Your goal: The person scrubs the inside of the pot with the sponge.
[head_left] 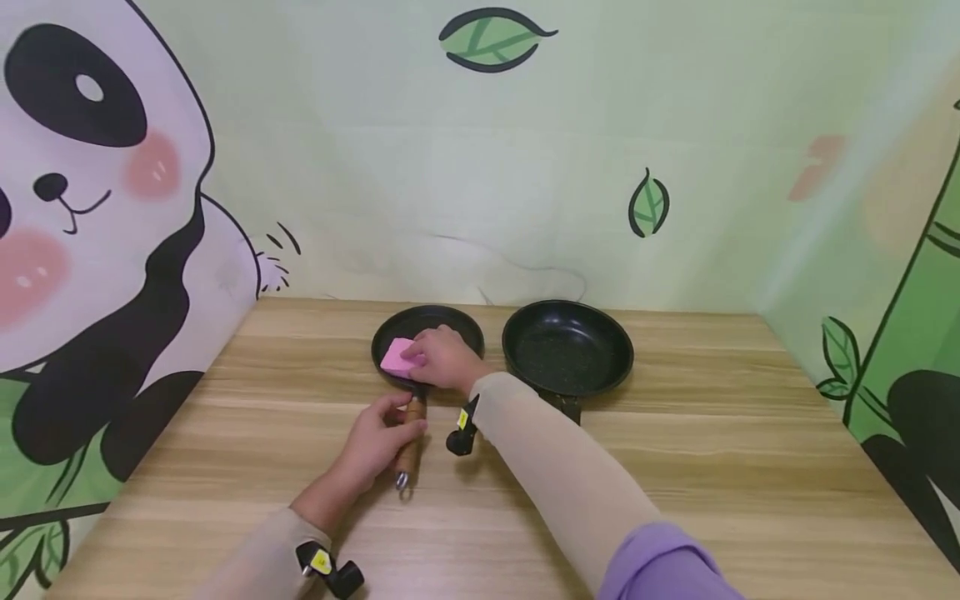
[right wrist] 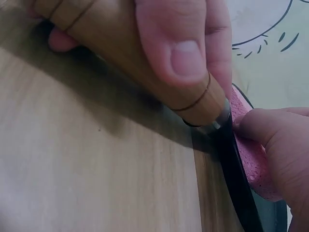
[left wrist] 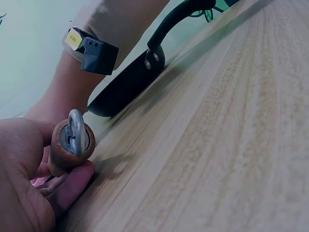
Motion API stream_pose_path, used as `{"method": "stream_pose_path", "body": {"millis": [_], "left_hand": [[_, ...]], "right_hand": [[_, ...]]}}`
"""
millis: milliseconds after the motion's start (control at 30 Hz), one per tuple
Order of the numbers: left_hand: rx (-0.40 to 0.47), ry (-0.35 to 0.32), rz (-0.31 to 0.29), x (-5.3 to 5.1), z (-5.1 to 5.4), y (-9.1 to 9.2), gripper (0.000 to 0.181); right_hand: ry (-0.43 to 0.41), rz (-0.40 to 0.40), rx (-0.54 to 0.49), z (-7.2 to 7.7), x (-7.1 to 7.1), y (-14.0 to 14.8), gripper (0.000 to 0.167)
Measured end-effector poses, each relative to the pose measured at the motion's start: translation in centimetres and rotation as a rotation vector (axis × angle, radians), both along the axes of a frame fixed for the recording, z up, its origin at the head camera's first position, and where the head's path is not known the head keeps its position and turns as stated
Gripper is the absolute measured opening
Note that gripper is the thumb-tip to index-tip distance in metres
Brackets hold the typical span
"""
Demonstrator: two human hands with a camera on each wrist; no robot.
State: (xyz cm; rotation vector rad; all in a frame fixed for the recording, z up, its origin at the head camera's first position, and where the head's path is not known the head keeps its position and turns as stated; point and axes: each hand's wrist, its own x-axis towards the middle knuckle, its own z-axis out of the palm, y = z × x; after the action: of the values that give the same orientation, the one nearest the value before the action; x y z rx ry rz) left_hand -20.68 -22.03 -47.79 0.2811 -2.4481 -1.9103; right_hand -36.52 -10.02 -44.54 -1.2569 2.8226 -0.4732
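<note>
A small black frying pan (head_left: 467, 327) with a wooden handle (head_left: 408, 454) lies on the table. My left hand (head_left: 372, 442) grips that handle between thumb and fingers; the handle's metal hanging ring (left wrist: 77, 133) faces the left wrist camera. My right hand (head_left: 447, 360) holds a pink sponge (head_left: 397, 357) against the inside of this pan, toward its left side. From the right wrist view, the thumb of the right hand (right wrist: 285, 140) presses on the rough pink sponge (right wrist: 253, 166) behind the pan's rim. The sponge's far side is hidden by the fingers.
A larger black frying pan (head_left: 567, 350) stands just right of the small one, its dark handle (head_left: 570, 408) partly behind my right sleeve. The wood-grain table (head_left: 712, 450) meets a printed panda wall (head_left: 375, 167) at the back.
</note>
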Motion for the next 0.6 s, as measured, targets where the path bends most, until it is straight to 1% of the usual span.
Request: {"method": "stream_pose_path", "body": {"millis": [100, 233, 367, 433, 533, 600], "left_hand": [[-0.002, 0.012, -0.001, -0.1, 0.1, 0.2, 0.052], [0.014, 0.035, 0.009, -0.3, -0.1, 0.4, 0.051], [0.020, 0.032, 0.018, -0.2, -0.2, 0.4, 0.049], [0.020, 0.027, 0.018, -0.2, -0.2, 0.3, 0.049], [0.010, 0.025, 0.014, -0.1, -0.1, 0.2, 0.050], [0.007, 0.029, 0.010, -0.1, -0.1, 0.2, 0.050]], "right_hand": [[0.007, -0.009, 0.019, 0.1, -0.1, 0.1, 0.035], [0.025, 0.029, 0.061, 0.5, -0.2, 0.4, 0.035], [0.011, 0.069, 0.100, 1.3, -0.1, 0.9, 0.035], [0.000, 0.075, 0.119, 1.6, 0.0, 1.2, 0.035], [0.001, 0.086, 0.137, 1.7, 0.1, 1.7, 0.035], [-0.004, 0.088, 0.127, 1.6, 0.1, 1.9, 0.035]]}}
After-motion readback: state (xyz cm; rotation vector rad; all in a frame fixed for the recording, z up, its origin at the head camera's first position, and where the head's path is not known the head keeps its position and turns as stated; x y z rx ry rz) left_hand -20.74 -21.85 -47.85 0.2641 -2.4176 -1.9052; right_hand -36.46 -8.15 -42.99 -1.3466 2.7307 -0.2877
